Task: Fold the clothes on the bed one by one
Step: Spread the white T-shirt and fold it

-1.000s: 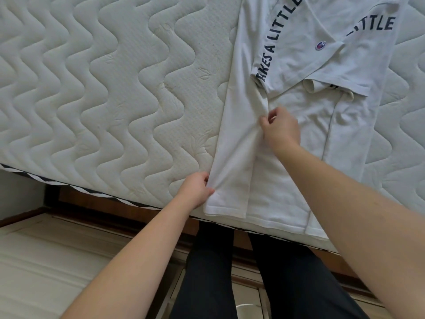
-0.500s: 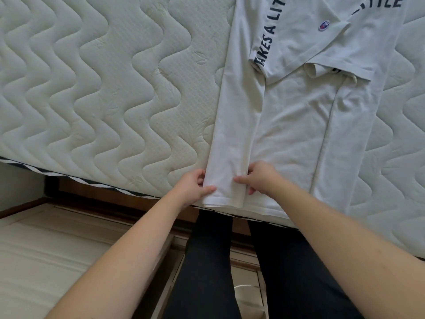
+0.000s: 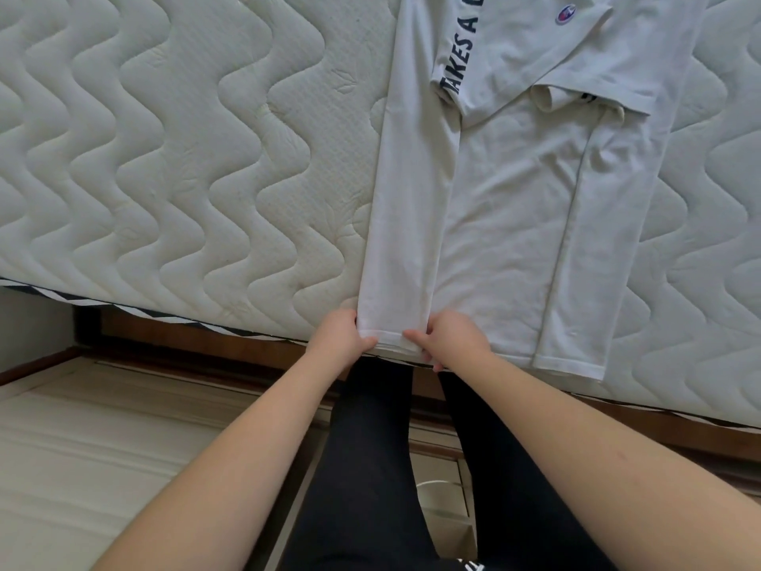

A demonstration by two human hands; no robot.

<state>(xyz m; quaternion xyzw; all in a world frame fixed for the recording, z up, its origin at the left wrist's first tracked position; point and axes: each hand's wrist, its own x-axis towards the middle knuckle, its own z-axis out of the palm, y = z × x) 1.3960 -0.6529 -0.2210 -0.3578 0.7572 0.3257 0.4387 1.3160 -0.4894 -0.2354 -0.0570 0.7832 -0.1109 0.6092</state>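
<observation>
A white T-shirt (image 3: 514,224) lay flat on the bed (image 3: 185,158), near its front edge. Both sides of the shirt were folded in, and the sleeves lay across the top. Dark letters ran along one sleeve. The person stood at the bed in black pants (image 3: 370,467). The left hand (image 3: 341,337) pinched the bottom left corner of the folded strip, fingers closed on the cloth. The right hand (image 3: 451,337) pinched the same hem just beside it, fingers also closed on the shirt. The two hands were close together.
</observation>
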